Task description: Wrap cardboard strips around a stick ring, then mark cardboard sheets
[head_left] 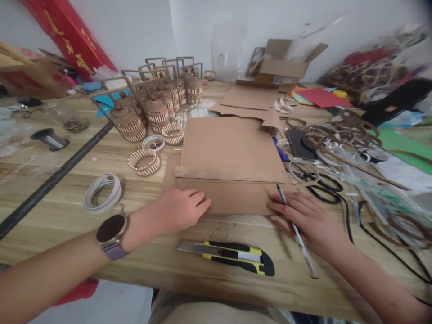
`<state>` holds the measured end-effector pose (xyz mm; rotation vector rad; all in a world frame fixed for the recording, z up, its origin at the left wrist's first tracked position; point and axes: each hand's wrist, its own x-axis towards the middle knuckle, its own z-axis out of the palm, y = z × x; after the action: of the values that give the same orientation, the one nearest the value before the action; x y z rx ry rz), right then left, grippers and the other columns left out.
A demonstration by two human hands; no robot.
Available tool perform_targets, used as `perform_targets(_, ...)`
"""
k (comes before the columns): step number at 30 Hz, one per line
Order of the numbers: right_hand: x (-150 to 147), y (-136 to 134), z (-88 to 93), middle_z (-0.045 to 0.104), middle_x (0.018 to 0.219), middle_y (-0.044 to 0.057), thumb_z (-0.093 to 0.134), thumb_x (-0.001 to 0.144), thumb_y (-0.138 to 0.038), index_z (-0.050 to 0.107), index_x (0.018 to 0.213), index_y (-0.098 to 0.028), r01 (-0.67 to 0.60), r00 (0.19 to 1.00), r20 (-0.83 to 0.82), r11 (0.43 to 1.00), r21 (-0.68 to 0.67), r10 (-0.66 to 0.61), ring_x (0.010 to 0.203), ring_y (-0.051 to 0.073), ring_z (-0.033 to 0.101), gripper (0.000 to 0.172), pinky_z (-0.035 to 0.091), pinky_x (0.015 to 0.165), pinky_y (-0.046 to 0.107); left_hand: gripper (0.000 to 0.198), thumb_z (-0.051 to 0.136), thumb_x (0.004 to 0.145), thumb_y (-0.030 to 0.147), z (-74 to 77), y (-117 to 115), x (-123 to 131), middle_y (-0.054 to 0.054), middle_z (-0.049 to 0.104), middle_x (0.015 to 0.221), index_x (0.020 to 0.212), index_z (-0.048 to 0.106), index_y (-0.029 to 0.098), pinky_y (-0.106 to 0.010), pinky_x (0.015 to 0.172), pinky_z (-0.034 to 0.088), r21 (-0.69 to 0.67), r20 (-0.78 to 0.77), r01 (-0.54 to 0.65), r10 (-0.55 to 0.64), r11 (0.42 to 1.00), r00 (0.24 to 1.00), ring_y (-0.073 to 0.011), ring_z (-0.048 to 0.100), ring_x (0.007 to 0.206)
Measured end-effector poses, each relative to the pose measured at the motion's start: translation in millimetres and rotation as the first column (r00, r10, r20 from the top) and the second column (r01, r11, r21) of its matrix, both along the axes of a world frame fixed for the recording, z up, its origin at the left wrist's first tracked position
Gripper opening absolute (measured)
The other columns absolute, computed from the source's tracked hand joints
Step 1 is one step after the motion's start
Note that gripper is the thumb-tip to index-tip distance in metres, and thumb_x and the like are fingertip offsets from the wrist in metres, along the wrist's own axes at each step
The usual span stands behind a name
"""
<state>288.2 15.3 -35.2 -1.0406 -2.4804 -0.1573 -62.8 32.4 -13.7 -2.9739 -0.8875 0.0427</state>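
Note:
A flat piece of brown cardboard (232,141) with a folded strip along its near side lies in front of me. My left hand (178,209) rests on the strip's left end, fingers stretched forward and pressing down. At the right end, my right hand (305,216) touches the cardboard with its fingertips. A pen (297,238) is held between this hand's fingers, its dark tip pointing away from me. Nearer the table edge lies a yellow and black utility knife (232,256), its blade out to the left. A watch (112,229) is on my left wrist.
Small slatted baskets with tall handles (157,105) stand at the back left. White tape rolls (103,192) and a slatted ring (144,163) lie left. Black scissors (326,186), a phone (302,144) and tangled brown strips (347,130) crowd the right. A carton (281,67) stands behind.

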Motion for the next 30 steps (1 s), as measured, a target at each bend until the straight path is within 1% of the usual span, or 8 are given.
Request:
perform_targets(4,-4.5,-14.2,19.3,0.072,0.118,0.013,0.06,0.094,-0.022,0.066,0.112,-0.026,0.087,0.985,-0.163,0.977,0.195,-0.055,0.108,0.029,0.068,0.02,0.055,0.089,0.047,0.04,0.046,0.091,0.002,17.3,8.6,-8.8,-0.013,0.073,0.112,0.127,0.059,0.012,-0.033,0.077,0.057,0.217,0.014,-0.023,0.021,0.976,1.0,-0.0226,0.071,0.094)
perform_targets(7,-9.1,-21.2,24.8,0.074,0.103,0.011,0.061,0.093,-0.017,0.065,0.107,-0.023,-0.025,0.993,-0.104,0.958,0.285,0.057,0.093,0.024,0.07,0.015,0.056,0.081,0.04,0.037,0.041,0.091,0.001,31.5,15.3,-13.1,-0.013,0.075,0.106,0.12,0.062,0.01,-0.032,0.069,0.058,0.339,0.076,-0.087,0.065,0.937,0.995,-0.0221,0.073,0.086)
perform_targets(10,-16.0,-14.1,13.8,0.074,0.097,0.008,0.05,0.1,-0.022,0.066,0.106,-0.021,-0.134,0.99,0.061,0.977,0.167,0.126,0.088,0.021,0.069,0.017,0.055,0.076,0.034,0.037,0.04,0.09,0.001,40.5,19.0,-13.0,-0.012,0.076,0.104,0.117,0.063,0.011,-0.031,0.07,0.059,0.391,0.121,-0.123,0.082,0.912,0.989,-0.0207,0.073,0.083)
perform_targets(13,-22.3,2.1,-7.0,0.073,0.108,0.01,0.047,0.102,-0.023,0.068,0.114,-0.021,-0.072,0.987,0.145,0.997,0.034,0.066,0.095,0.023,0.068,0.024,0.055,0.079,0.036,0.039,0.036,0.09,-0.001,45.3,19.2,-10.9,-0.011,0.076,0.104,0.116,0.063,0.01,-0.03,0.07,0.06,0.433,0.148,-0.109,0.049,0.895,0.988,-0.0195,0.073,0.083)
perform_targets(17,-27.6,15.0,-24.6,0.073,0.099,0.011,0.056,0.095,-0.017,0.069,0.117,-0.018,0.007,0.979,0.202,1.0,0.001,-0.007,0.089,0.026,0.068,0.025,0.053,0.075,0.037,0.039,0.033,0.09,-0.003,48.0,14.9,-11.8,-0.014,0.075,0.106,0.115,0.063,0.006,-0.033,0.077,0.061,0.466,0.181,-0.086,0.0,0.881,0.984,-0.0216,0.073,0.09)
perform_targets(21,-26.6,10.2,-24.3,0.073,0.101,0.012,0.053,0.098,-0.022,0.07,0.114,-0.018,0.03,0.987,0.155,0.999,0.015,-0.032,0.089,0.025,0.067,0.023,0.053,0.075,0.037,0.04,0.033,0.092,-0.001,39.3,7.4,-22.9,-0.014,0.073,0.114,0.12,0.061,0.007,-0.037,0.09,0.058,0.519,0.209,-0.107,-0.005,0.848,0.978,-0.0232,0.071,0.103)
perform_targets(25,-8.8,-2.7,-20.7,0.072,0.116,0.013,0.046,0.102,-0.029,0.068,0.117,-0.019,0.071,0.995,0.075,0.997,0.0,-0.071,0.102,0.025,0.066,0.028,0.053,0.084,0.038,0.045,0.032,0.093,-0.001,15.6,0.4,-37.5,-0.012,0.069,0.126,0.129,0.058,0.01,-0.039,0.101,0.052,0.496,0.253,-0.14,0.011,0.857,0.967,-0.0235,0.065,0.117)
perform_targets(30,32.4,-25.7,-18.9,0.075,0.105,0.01,0.047,0.101,-0.03,0.069,0.108,-0.021,0.212,0.974,0.076,0.977,0.013,-0.212,0.099,0.025,0.067,0.024,0.054,0.083,0.04,0.048,0.029,0.09,-0.004,-14.2,-6.9,-46.2,-0.015,0.07,0.124,0.127,0.059,0.006,-0.04,0.097,0.053,0.55,0.195,-0.071,-0.045,0.832,0.98,-0.0253,0.066,0.114)
